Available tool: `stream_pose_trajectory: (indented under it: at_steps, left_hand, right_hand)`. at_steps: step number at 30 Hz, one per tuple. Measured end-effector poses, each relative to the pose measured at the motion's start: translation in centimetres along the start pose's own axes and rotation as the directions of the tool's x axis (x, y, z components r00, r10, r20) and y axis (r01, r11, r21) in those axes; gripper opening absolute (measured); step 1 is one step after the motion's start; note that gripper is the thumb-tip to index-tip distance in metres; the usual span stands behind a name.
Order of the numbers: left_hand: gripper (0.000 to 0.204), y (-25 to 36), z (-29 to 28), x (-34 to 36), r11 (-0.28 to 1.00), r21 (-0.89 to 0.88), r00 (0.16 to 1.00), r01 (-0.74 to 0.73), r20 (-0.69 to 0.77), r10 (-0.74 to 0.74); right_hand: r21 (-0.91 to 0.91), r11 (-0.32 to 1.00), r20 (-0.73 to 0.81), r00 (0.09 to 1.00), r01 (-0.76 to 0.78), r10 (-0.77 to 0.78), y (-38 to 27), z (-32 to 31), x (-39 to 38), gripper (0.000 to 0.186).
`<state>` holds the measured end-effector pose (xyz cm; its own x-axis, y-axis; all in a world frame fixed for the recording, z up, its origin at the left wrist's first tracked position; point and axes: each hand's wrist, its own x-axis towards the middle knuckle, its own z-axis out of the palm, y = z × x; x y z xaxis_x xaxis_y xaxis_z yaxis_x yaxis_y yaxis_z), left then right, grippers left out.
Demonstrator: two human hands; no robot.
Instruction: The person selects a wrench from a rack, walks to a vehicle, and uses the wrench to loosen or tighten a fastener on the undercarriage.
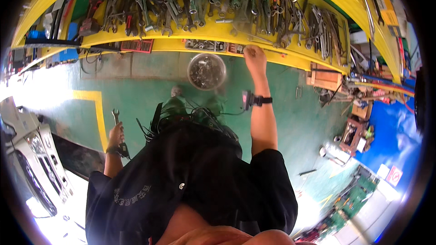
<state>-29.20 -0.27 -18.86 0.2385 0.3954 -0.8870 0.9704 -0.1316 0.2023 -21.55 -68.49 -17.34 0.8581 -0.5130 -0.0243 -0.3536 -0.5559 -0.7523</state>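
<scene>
My left hand [116, 134], low on the left beside my body, is closed around a wrench [116, 116]; its open jaw points up past my fingers. My right arm reaches forward, and my right hand [255, 56] is at the front edge of a yellow workbench [168, 41]. The fingers of that hand are curled closed; whatever they may hold is hidden. Many wrenches [190, 11] lie heaped across the bench, just beyond the right hand. Below the edge, close by, is a tray of small metal parts [206, 45].
A round metal basin [223, 70] of small parts stands on the green floor near my feet. A red case [144, 46] sits under the bench edge. A white vehicle [34, 145] is at left. Wooden boxes [326, 80] and a blue sheet [393, 122] are at right.
</scene>
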Motion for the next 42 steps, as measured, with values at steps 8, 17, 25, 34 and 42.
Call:
stream_pose_trajectory:
  at_steps: [8, 17, 25, 34, 42]
  left_hand:
    - [0.038, -16.0, 10.8, -10.2, 0.924, -0.31, 0.964, 0.222, -0.074, -0.256]
    - [0.028, -25.4, 17.7, -18.5, 0.845, -0.489, 0.957, 0.218, -0.062, -0.283]
    - [0.029, -27.5, 18.4, -16.9, 0.827, -0.543, 0.985, 0.145, 0.002, -0.171]
    - [0.027, -25.4, 17.0, -15.3, 0.846, -0.517, 0.97, 0.129, -0.113, -0.217]
    - [0.037, -24.2, 18.2, -15.3, 0.839, -0.533, 0.963, 0.109, -0.152, -0.222]
  right_hand:
    - [-0.39, 0.907, 0.195, 0.977, 0.16, -0.089, -0.6, 2.3, 13.3, 0.041]
    - [-0.537, 0.843, 0.279, 0.941, -0.011, 0.19, -4.0, 4.9, 16.4, 0.068]
    - [-0.659, 0.751, 0.201, 0.956, -0.031, 0.215, -5.0, 5.2, 16.5, 0.077]
    - [-0.673, 0.739, 0.259, 0.942, 0.018, 0.212, -3.5, 6.4, 17.9, 0.085]
    - [-0.694, 0.719, 0.235, 0.932, -0.036, 0.274, -4.7, 6.1, 18.4, 0.088]
